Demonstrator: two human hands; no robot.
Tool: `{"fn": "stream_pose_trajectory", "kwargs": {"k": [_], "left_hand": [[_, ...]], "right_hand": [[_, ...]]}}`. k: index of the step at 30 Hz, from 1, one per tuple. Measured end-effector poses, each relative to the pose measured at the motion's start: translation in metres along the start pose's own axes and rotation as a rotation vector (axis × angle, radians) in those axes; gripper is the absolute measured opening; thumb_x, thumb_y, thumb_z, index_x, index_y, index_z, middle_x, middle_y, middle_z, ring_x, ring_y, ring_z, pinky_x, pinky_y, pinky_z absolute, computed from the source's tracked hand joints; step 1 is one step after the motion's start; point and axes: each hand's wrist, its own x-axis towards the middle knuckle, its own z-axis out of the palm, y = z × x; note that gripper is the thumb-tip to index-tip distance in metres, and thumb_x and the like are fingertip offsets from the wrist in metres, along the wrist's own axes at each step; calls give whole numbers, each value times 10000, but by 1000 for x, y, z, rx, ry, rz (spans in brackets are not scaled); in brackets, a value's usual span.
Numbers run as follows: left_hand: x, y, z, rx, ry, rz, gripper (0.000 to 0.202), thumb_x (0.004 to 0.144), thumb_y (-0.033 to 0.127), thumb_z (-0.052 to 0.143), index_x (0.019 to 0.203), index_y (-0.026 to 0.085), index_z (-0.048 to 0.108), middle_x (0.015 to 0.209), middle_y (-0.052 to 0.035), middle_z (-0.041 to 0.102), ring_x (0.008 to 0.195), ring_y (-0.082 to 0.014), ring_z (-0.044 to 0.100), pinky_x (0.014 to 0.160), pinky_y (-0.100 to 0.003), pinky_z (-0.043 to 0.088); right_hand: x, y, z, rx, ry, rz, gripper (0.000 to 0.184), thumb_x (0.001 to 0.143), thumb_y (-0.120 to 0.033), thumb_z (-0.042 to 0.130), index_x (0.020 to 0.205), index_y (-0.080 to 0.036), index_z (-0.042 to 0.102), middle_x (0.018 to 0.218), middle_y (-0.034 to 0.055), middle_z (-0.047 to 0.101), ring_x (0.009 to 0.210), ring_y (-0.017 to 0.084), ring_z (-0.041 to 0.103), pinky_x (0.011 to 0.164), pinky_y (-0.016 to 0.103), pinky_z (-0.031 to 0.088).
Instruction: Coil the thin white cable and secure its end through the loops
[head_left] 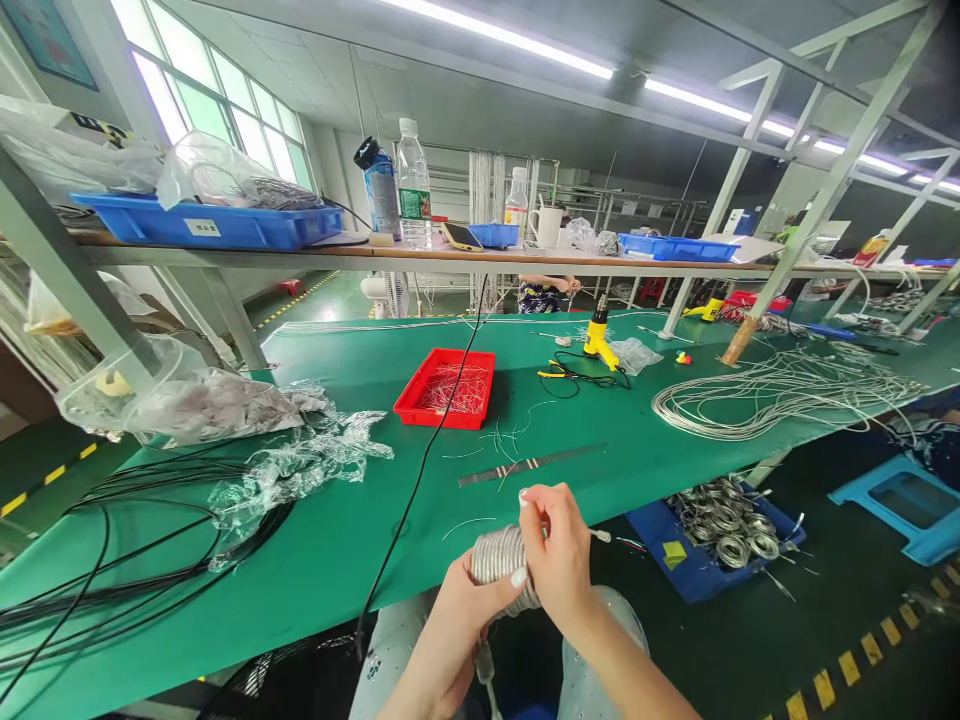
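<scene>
A thick coil of grey-silver cable is held over my lap, just off the table's front edge. My left hand is wrapped round its left side, with the thumb across the front. My right hand presses against the coil's right end, thumb and fingers pinched together near the top; what they pinch is hidden. A cable end with thin coloured wires sticks out to the right behind my right hand. Below my left hand hangs a pale connector.
On the green table are a red tray of thin wires, a grey strip, a yellow heat gun, loose cable loops, black cables and plastic wrap. A blue bin of coils stands below right.
</scene>
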Motion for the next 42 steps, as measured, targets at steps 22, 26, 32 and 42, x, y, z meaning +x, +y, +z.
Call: {"fn": "stream_pose_trajectory", "kwargs": {"k": [22,26,32,42], "left_hand": [[-16,-21,-135,-738,442,-89,323,523,113,878,793,114,700,633,-12,671,547,-116,618,559,-207,551],[-17,-24,-139,-780,450,-78,277,586,35,825,820,98,692,656,-24,687,569,-120,642,576,-204,562],[-18,-18,-130,-742,441,-71,251,601,42,807,809,105,682,637,-12,673,556,-112,636,567,-194,553],[-20,3,-96,-78,494,137,397,502,366,874,793,141,725,681,-30,691,610,-143,571,543,-203,428]], "right_hand": [[-8,204,109,-491,-810,-17,99,887,-223,554,860,-152,619,906,25,611,830,132,574,724,296,508],[-4,208,106,-487,-913,-87,128,902,-218,538,826,-142,606,893,11,621,842,126,584,788,323,508],[-10,201,101,-405,-897,-34,143,918,-243,512,883,-142,606,896,15,623,854,136,590,817,347,498],[0,105,73,-5,-586,334,345,953,-357,285,840,-177,558,776,57,631,707,183,627,684,333,505]]}}
